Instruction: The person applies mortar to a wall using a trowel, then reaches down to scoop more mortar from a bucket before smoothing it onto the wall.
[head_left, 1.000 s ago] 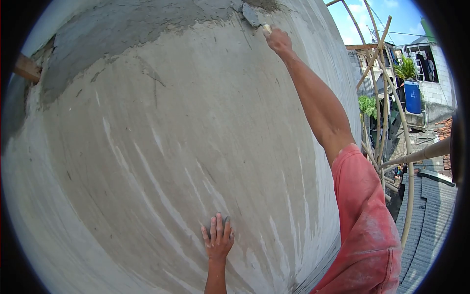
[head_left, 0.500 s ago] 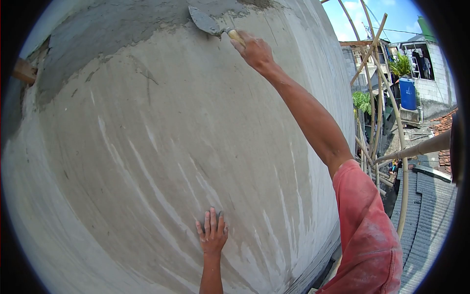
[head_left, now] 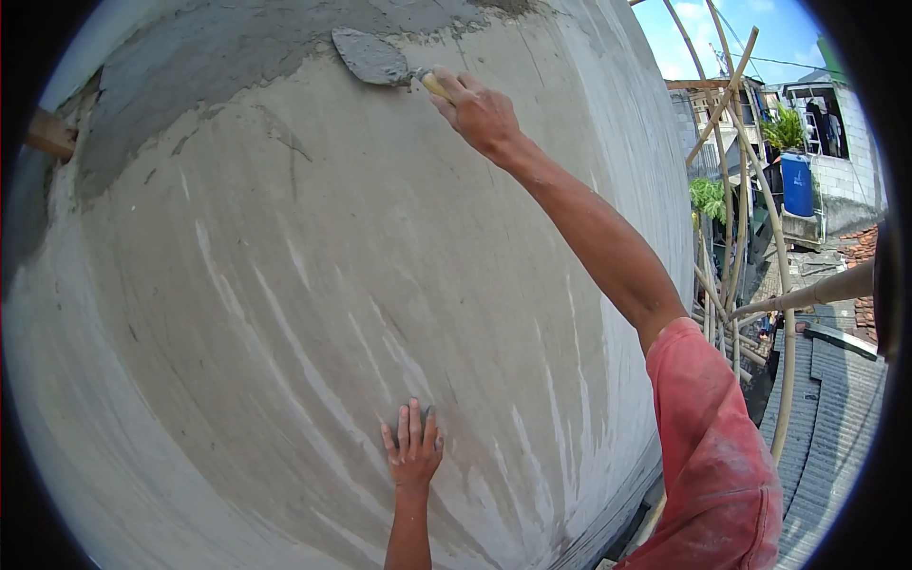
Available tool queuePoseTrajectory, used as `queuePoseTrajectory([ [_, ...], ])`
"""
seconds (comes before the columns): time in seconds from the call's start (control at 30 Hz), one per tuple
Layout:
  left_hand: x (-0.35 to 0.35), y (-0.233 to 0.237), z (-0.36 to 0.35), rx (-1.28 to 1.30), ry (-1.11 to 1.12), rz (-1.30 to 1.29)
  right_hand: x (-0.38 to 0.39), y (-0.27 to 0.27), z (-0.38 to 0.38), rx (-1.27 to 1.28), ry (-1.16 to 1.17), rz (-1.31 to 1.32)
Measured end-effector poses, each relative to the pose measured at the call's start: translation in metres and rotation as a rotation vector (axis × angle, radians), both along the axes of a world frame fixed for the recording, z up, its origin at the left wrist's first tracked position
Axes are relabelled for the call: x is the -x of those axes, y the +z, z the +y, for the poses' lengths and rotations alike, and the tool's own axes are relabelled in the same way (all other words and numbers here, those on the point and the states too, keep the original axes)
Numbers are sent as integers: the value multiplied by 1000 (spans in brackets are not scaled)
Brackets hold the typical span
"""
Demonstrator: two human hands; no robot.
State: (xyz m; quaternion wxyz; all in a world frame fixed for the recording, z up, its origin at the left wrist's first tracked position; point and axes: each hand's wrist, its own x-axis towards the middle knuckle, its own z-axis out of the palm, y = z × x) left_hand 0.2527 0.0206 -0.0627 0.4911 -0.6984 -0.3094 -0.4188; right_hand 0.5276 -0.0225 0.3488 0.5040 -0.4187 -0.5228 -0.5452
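Note:
My right hand (head_left: 480,114) grips the pale wooden handle of a trowel (head_left: 370,59) high on the wall. Grey mortar coats the trowel's blade, which lies at the lower edge of the darker wet plaster (head_left: 218,66). Lower down, my left hand (head_left: 414,445) rests on the drier wall (head_left: 380,256) with its fingers spread and holds nothing. Pale streaks run across this part of the wall. A red sleeve covers my right upper arm.
Bamboo scaffolding poles (head_left: 781,266) stand and cross to the right, beyond the wall's edge. Below them is a corrugated roof (head_left: 831,408). A blue barrel (head_left: 797,183) stands by a white block house. At the far left, a wooden beam end (head_left: 52,135) juts from the wall.
My right hand has moved a little left and down along the wall with the trowel, and the blade has turned more face-on. My left hand has stayed in place.

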Motion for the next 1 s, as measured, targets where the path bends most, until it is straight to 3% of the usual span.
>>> queuePoseTrajectory([
  [0.17,1,-1,0,15,4,2,-21,30,14,-51,-141,59],
  [0.3,-1,-1,-1,18,-4,-6,-64,48,22,28,-305,319],
  [0.47,-3,-2,0,9,-13,-21,-96,67,1,181,-134,557],
  [0.6,0,-2,-1,-1,7,-9,-78,96,12,100,-19,579],
  [0.67,-1,-1,1,-2,-2,-12,-60,113,11,203,94,603],
  [0.8,0,-2,-1,14,-14,-7,-5,111,3,96,48,297],
  [1.0,-1,0,-2,12,-3,-9,21,87,-9,17,54,111],
])
